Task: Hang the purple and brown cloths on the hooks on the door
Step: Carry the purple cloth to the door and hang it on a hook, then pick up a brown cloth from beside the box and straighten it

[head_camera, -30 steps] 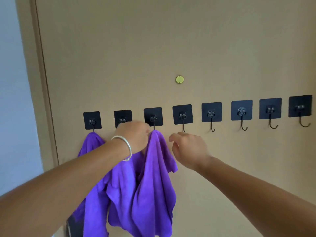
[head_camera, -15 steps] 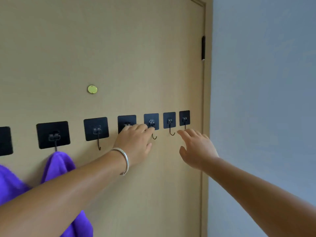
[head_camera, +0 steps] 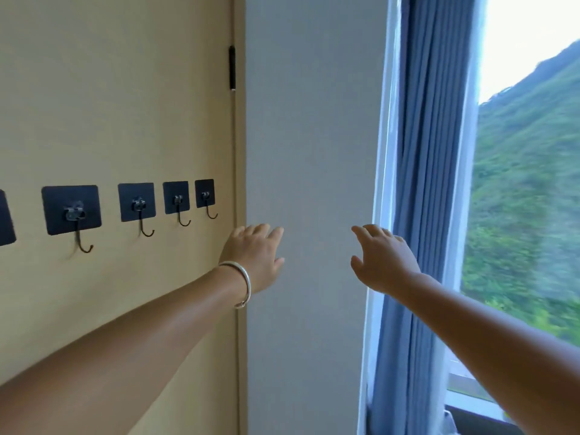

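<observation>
The view is swinging away from the purple cloth, which was hanging on the hooks a second ago and is now out of sight. The door (head_camera: 125, 89) is showing only bare hooks (head_camera: 84, 244). The left hand (head_camera: 254, 255) is reaching past the door's edge, fingers spread, holding nothing. The right hand (head_camera: 381, 257) is reaching farther from the door, near the curtain (head_camera: 430, 152), fingers spread too. The brown cloth is not in sight, so the person is probably going to get it.

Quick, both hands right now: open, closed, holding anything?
Left hand: open, fingers straight, holding nothing.
Right hand: open, fingers spread, holding nothing.
</observation>
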Demonstrator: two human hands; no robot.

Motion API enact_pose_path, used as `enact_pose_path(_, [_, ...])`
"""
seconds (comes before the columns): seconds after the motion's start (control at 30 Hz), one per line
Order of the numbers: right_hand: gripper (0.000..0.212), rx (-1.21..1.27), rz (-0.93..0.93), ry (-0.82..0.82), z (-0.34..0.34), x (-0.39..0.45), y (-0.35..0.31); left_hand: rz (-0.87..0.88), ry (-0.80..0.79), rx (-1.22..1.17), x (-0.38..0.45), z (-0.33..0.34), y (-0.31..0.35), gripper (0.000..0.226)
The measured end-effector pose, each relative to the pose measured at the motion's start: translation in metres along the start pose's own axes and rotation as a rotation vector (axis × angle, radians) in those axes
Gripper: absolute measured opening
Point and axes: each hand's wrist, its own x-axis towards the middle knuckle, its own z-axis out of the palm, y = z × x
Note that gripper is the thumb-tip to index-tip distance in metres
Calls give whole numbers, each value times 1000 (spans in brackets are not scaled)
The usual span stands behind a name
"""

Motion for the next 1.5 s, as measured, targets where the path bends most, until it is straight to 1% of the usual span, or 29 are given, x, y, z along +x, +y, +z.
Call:
enact_pose_path(0.27, [54,-208,239,-48,-62,-83,85,214,20,-222,20,2,120,67])
enact_pose_path(0.37, [60,-255,330,-61,-88,-115,117,304,40,-279,27,-9,172,67])
enact_pose_path(0.53, [64,-352,462,-92,-138,-173,172,444,47,-392,32,-35,265,69])
enact_pose_path(0.93, [55,-559,775,-98,-257,-331,289,747,114,-612,2,-123,492,71])
enact_pose_path(1.07, [59,-623,870,-99,-293,-392,313,848,137,-663,-23,-152,559,70])
enact_pose_path(1.27, [59,-742,1042,-114,-356,-486,334,995,205,-746,-68,-202,652,70])
enact_pose_path(1.4, [51,-819,1156,-145,-397,-546,337,1090,227,-813,-104,-238,708,70])
enact_pose_path(1.5, [50,-842,1256,-185,-425,-584,336,1180,243,-875,-130,-265,745,67])
